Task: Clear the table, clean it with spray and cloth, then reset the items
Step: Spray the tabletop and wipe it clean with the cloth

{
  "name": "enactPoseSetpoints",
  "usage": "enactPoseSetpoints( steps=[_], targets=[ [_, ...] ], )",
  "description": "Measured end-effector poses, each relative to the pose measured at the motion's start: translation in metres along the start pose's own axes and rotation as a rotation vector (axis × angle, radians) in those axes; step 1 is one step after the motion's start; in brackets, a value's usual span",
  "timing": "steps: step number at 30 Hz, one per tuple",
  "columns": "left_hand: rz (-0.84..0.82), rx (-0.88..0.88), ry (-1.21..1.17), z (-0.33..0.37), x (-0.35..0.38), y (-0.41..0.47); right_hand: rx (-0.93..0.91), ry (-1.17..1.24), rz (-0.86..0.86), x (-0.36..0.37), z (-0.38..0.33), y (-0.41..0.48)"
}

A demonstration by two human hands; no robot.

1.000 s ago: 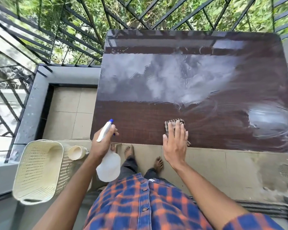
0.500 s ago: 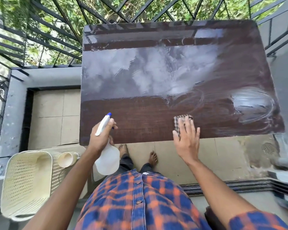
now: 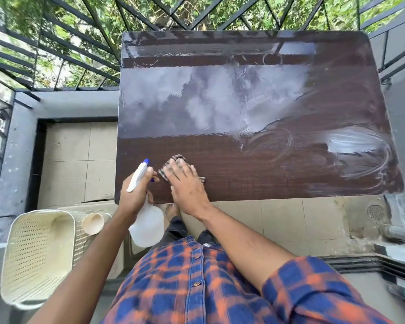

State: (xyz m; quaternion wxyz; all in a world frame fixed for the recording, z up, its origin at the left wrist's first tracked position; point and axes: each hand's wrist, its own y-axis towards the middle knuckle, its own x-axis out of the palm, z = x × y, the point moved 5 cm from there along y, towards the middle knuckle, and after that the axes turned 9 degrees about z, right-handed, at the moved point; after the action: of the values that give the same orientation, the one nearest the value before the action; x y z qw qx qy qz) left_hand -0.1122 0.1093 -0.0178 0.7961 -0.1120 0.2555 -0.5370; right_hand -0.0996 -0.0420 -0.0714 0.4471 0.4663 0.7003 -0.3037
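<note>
A dark brown wooden table [image 3: 243, 160] fills the middle of the view, wet and streaked across its far half and at the right. My right hand [image 3: 187, 183] lies flat on a checked cloth [image 3: 171, 165] near the table's front left corner. My left hand [image 3: 133, 195] grips a white spray bottle [image 3: 145, 228] with a blue nozzle, held at the table's front left edge, its body hanging below the tabletop.
A cream perforated basket [image 3: 38, 258] stands on the floor at lower left, with a cream cup [image 3: 94, 223] lying beside it. Black metal railing [image 3: 56, 43] runs behind and left of the table. A floor drain [image 3: 375, 212] sits at the right.
My right hand has slid the cloth leftwards along the table's front edge, up close to the spray bottle. The left hand has kept hold of the bottle.
</note>
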Motion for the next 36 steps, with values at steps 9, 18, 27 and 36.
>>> enactPoseSetpoints(
  steps=[9,18,27,36],
  targets=[
    [0.056,-0.038,-0.010,-0.010,-0.025,0.003,0.344,0.725,0.022,-0.040,0.036,-0.010],
    [0.040,-0.064,-0.021,-0.009,-0.014,0.002,0.974,1.401,0.162,-0.067,0.120,-0.006],
    [0.027,-0.068,-0.026,-0.006,-0.009,0.005,0.348,0.182,0.242,-0.071,0.143,-0.016],
    [0.102,-0.077,-0.040,-0.014,-0.029,0.000,0.136,-0.111,0.164,-0.015,0.051,-0.015]
  ],
)
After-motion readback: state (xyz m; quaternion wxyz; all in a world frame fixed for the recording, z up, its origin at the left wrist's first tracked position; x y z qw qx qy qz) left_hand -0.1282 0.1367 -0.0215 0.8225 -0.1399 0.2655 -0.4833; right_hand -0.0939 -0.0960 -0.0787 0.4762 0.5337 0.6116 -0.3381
